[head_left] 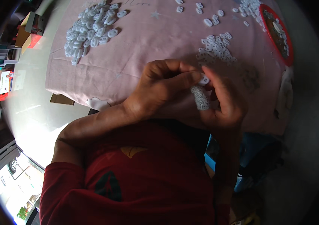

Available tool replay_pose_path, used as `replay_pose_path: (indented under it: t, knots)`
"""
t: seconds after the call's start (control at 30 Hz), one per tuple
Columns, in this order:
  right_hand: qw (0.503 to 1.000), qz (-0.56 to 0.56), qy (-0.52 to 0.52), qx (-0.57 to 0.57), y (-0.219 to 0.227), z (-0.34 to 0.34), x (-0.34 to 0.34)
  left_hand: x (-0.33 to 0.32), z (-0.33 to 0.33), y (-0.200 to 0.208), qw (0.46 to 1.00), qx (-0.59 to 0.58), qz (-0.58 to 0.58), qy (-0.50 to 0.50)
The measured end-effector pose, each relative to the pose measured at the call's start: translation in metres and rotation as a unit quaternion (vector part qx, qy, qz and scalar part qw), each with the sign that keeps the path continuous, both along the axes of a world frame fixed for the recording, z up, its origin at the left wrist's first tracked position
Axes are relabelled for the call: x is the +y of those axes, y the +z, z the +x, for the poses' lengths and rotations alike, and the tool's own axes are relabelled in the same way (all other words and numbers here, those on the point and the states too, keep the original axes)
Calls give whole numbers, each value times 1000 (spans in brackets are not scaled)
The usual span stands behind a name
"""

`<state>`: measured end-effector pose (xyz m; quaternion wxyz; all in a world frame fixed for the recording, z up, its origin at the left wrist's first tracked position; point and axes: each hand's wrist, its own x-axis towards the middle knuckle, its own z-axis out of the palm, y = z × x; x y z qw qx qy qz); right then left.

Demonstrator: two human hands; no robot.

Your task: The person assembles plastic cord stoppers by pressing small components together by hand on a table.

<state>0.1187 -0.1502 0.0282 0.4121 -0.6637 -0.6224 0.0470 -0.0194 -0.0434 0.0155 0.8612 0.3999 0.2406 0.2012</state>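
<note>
Over the near edge of the desk (105, 83), both hands meet at one small white piece (204, 79). Piece: flat, pale, a darker spot on its face; most of the outline lost behind fingers. Left hand (163, 82) pinches it, thumb and forefinger closed together at its side. Right hand (225, 99) curled, forefinger along the piece; cannot tell whether it grips too. A speckled grey sleeve (200, 98), apparently on the right thumb, sits just below.

Desk covered by a pink cloth (129, 52), creased, with faint stars and some script. Large heap of rounded whitish pieces (92, 30) at far left. Looser cluster of small white bits (215, 48) just beyond the hands; a few strays further off. Red tray (290, 56) at the right edge, grey grains and white bits inside, another white heap (249, 6) beside it.

Room: smooth pale floor (35, 101). Open cardboard box (23, 33) at upper left, white chair (2, 60) near it. Bright doorway (17, 183) at lower left, a wheel (14, 165) showing outside.
</note>
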Motion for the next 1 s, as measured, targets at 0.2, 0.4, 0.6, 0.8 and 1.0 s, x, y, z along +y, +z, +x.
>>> replay_pose_path:
  t: [0.2,0.4,0.6,0.8,1.0]
  knots:
    - [984,-54,-167,-36,-19,65,-38,43,-33,11,957,64,269,88]
    - [938,-134,-259,-187,-16,98,-53,105,-79,-2,781,266,521,220]
    - [944,-106,-265,-163,-18,91,-44,122,-91,-8,674,343,595,274]
    - [958,-77,-233,-146,-25,90,-41,99,-43,-1,720,243,613,216]
    - [960,-15,-257,-109,-31,87,-38,50,29,6,671,84,736,4]
